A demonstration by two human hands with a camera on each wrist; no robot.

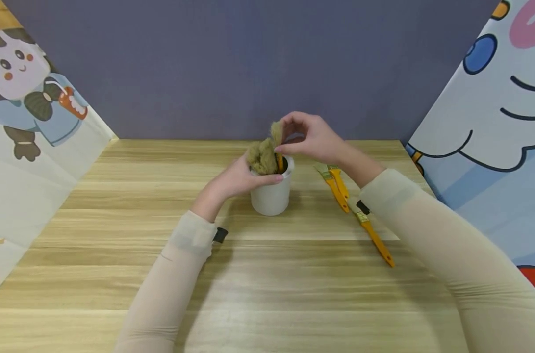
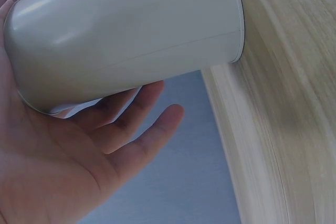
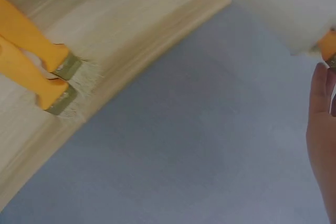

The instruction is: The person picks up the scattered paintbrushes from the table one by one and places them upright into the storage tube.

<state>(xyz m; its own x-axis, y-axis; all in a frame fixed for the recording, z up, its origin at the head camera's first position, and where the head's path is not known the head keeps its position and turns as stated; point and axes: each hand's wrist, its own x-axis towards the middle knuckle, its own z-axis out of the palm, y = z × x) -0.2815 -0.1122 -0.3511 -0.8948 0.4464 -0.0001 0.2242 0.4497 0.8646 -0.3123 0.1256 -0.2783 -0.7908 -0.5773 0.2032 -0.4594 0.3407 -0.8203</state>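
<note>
A white cylindrical cup [image 1: 270, 196] stands upright on the table. At its rim my left hand [image 1: 238, 177] grips it, thumb across the near side and the other fingers around the far side. Out of the cup rises a bushy olive-tan clump [image 1: 263, 157] that looks like bristles. My right hand [image 1: 313, 137] pinches a paintbrush [image 1: 279, 159] above the opening, bristles up and orange handle pointing down into the cup. In the right wrist view, part of the right hand [image 3: 321, 124] and the orange of that paintbrush [image 3: 328, 44] show at the right edge.
To the right of the cup, two orange-handled paintbrushes [image 1: 337, 189] lie side by side, and a third paintbrush [image 1: 375, 238] lies nearer, partly under the right forearm. Behind the wooden table [image 1: 130, 206] stands a grey-blue panel [image 1: 249, 68]. Cartoon-printed panels flank both sides.
</note>
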